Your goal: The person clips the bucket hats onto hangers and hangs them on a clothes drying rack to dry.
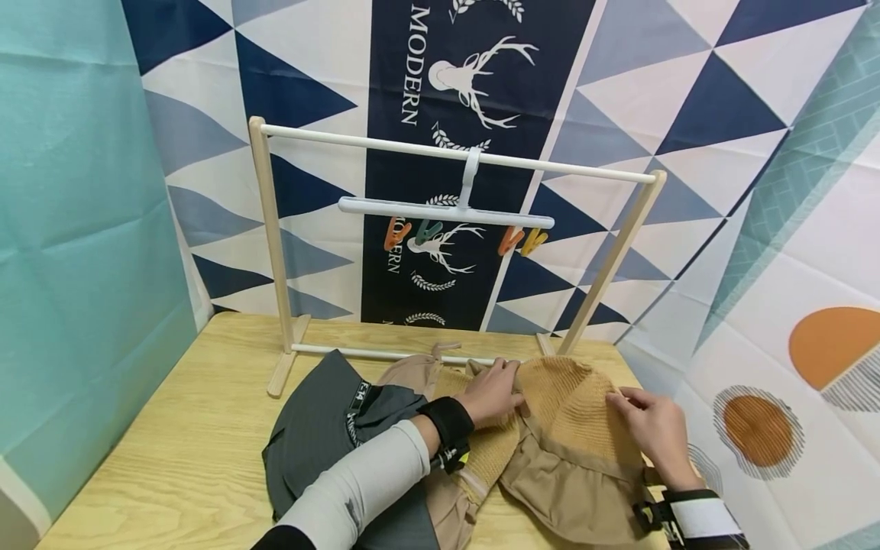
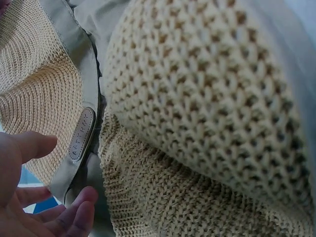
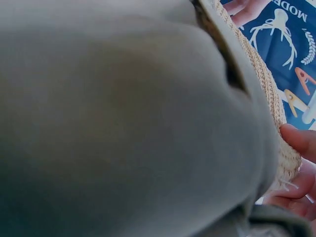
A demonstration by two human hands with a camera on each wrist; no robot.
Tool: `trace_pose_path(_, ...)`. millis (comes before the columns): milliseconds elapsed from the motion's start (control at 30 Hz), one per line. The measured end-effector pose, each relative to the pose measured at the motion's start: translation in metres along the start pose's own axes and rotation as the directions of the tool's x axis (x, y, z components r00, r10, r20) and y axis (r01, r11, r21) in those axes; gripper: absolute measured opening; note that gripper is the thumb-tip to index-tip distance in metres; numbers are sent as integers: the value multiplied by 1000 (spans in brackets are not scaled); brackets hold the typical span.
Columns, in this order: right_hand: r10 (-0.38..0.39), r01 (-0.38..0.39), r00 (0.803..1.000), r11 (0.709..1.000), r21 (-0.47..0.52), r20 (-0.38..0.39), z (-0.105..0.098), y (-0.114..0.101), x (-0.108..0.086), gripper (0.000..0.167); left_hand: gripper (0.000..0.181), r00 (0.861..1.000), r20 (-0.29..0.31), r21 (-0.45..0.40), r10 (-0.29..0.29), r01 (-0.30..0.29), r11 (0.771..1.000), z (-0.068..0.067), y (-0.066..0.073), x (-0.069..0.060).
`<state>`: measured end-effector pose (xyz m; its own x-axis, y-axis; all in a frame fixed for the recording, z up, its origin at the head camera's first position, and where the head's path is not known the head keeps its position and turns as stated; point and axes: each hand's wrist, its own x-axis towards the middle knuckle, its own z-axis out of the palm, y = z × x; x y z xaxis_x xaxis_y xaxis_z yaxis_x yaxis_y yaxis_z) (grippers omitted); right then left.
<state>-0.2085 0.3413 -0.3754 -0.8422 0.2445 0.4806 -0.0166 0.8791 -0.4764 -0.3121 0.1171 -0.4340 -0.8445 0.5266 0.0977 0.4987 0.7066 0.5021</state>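
Note:
A tan hat [image 1: 571,405] with a ribbed knit crown and a beige cloth brim is raised at the right of the table. Its crown edge is pinched between the thumb and fingers of my right hand [image 1: 653,431]. At the hat's left side is my left hand [image 1: 491,393], thumb and fingers apart in the left wrist view, close to the band with a small stitched label [image 2: 82,134]. Under the left forearm lie a similar knit hat [image 1: 491,451] and a dark grey bucket hat [image 1: 309,435]. Beige cloth [image 3: 138,123] hides much of the right wrist view.
Behind the hats stands a wooden rack with a white top rail [image 1: 385,145]. A white hanger [image 1: 440,210] hangs from it, with orange clips [image 1: 396,233], a green clip [image 1: 428,231] and a yellow clip [image 1: 533,241]. The table [image 1: 158,428] has a wood-grain top. Patterned cloth surrounds it.

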Motion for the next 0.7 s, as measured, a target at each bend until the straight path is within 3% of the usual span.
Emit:
trace_pose_path(167, -25, 26, 999, 1000, 12, -23, -4, -5, 0, 20, 59, 1000, -8, -16, 19, -19, 1000, -3, 2, -1)
trace_pose_path(333, -64, 65, 997, 998, 15, -42, -7, -13, 2, 20, 58, 998, -59, -37, 36, -38, 999, -6, 2, 0)
trace_pose_path(700, -110, 114, 992, 992, 58, -65, -10, -31, 5, 16, 61, 993, -109, -71, 37, -45, 996, -10, -3, -1)
